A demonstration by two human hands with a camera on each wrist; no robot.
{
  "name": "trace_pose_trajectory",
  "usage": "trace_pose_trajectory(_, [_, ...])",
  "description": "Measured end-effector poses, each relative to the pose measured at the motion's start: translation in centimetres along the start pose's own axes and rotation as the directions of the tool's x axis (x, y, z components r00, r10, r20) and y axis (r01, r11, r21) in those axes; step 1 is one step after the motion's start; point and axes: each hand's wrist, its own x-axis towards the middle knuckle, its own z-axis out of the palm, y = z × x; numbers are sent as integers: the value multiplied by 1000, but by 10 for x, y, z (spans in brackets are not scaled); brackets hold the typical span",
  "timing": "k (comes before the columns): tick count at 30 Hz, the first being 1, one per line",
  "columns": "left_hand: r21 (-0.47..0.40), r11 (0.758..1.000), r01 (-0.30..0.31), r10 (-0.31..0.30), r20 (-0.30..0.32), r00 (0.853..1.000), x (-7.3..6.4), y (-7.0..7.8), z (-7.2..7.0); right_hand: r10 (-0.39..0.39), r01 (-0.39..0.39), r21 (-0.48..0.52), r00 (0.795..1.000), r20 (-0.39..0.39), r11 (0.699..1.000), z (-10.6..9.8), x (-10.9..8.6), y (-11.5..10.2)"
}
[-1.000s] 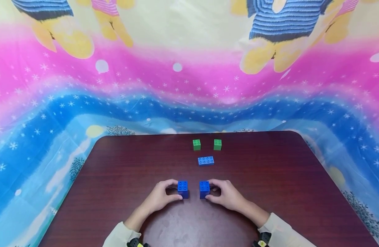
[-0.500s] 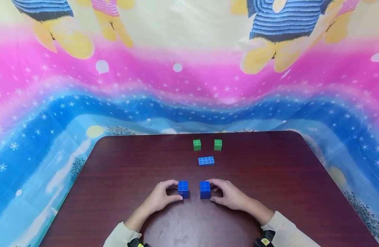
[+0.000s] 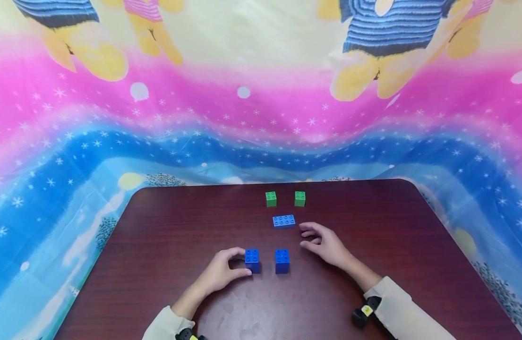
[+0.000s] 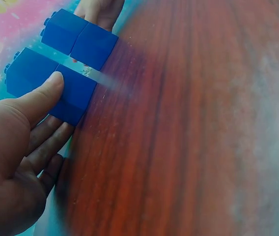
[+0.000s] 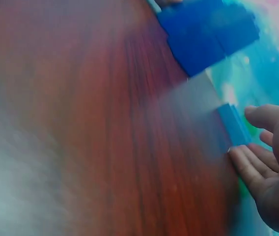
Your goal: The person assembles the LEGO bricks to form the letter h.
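Two dark blue stacks, each of two toy building bricks, stand side by side on the table with a narrow gap between them. My left hand (image 3: pixel 218 270) pinches the left stack (image 3: pixel 252 262) between thumb and fingers; the left wrist view shows the thumb on the near side of this stack (image 4: pixel 75 91). Nothing touches the right stack (image 3: pixel 282 262). My right hand (image 3: pixel 330 246) is just right of a flat light blue brick (image 3: pixel 284 221), fingers slightly bent and apart from the thumb. In the right wrist view this brick (image 5: pixel 235 124) shows beside the fingertips (image 5: pixel 237 152).
Two small green bricks, one on the left (image 3: pixel 271 199) and one on the right (image 3: pixel 300 199), stand near the far edge of the dark wooden table (image 3: pixel 180 222). Behind it hangs a colourful printed cloth (image 3: pixel 243 123).
My right hand has let go of the right dark blue stack and moved away from me and to the right, close to the light blue brick. The left hand has stayed on its stack.
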Motion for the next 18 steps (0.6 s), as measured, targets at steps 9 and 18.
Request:
trace_pose_trajectory(9, [12, 1000, 3, -3, -4, 1000, 0, 1, -1, 0, 2, 40, 999, -51, 999, 3, 21, 8])
trace_pose_trajectory(18, [10, 1000, -4, 4, -9, 1000, -1, 1, -1, 46, -50, -49, 997, -66, 998, 5, 39, 4])
